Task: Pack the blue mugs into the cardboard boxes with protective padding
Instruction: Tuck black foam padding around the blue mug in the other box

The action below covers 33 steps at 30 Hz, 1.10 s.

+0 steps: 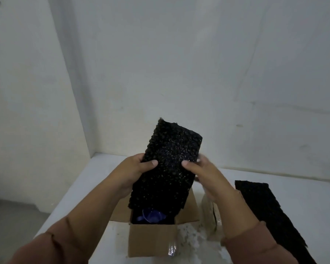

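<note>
The left hand [133,172] and right hand [206,178] pinch opposite edges of the black bubble padding sheet [168,168], thumbs on its front; below the fingers, a blue mug [151,216] sits inside the open cardboard box [151,239]

There's the white table [303,189], tucked into the corner of the room. On its near side sits a cardboard box [151,241] with its flaps open. Just right of the box is a pale, translucent bundle [210,221] (wrapping of some kind, hard to tell). Further right a black padding sheet [271,212] lies flat. White flecks [189,239] are scattered over the surface between box and bundle.
</note>
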Motion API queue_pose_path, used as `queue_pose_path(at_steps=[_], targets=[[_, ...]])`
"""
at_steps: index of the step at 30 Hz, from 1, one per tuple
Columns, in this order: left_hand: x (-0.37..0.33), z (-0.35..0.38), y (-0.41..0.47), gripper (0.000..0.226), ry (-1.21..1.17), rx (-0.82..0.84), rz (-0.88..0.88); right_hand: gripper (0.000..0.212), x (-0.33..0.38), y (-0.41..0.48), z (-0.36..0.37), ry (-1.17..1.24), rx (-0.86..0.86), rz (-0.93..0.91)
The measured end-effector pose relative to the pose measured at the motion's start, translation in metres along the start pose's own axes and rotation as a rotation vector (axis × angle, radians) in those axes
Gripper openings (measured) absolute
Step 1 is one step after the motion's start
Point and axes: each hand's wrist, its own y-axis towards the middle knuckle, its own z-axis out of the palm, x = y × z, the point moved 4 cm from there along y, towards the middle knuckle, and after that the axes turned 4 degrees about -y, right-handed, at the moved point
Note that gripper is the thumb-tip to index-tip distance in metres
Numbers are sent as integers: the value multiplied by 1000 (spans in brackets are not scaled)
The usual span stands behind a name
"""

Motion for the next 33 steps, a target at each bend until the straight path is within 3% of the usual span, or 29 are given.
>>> queue_pose_path(at_steps=[2, 4, 10, 15, 19, 22, 25, 31, 33], targets=[[6, -5, 1, 25, -89, 28, -48, 35, -17, -1, 17, 139, 177, 107], [13, -13, 2, 25, -120, 32, -72, 21, -23, 2, 22, 191, 144, 85], [30, -37, 0, 41, -174, 29, -125, 44, -21, 12, 20, 54, 132, 25], [45, -51, 1, 23, -198, 24, -205, 45, -27, 14, 25, -10, 166, 48], [64, -58, 8, 37, 69, -127, -227, 13, -40, 19, 33, -92, 136, 170], [78, -64, 12, 38, 317, -229, -152, 31, -50, 25, 41, -586, 112, 118], [85, -62, 16, 35, 682, -312, -8, 36, -65, 32, 55, -967, 131, 68], [96, -47, 17, 19, 1410, -222, 400, 37, -85, 35, 70, -1417, 35, -202], [101, -41, 14, 15, 1599, -177, 391, 34, -90, 34, 71, -1477, 33, -250]])
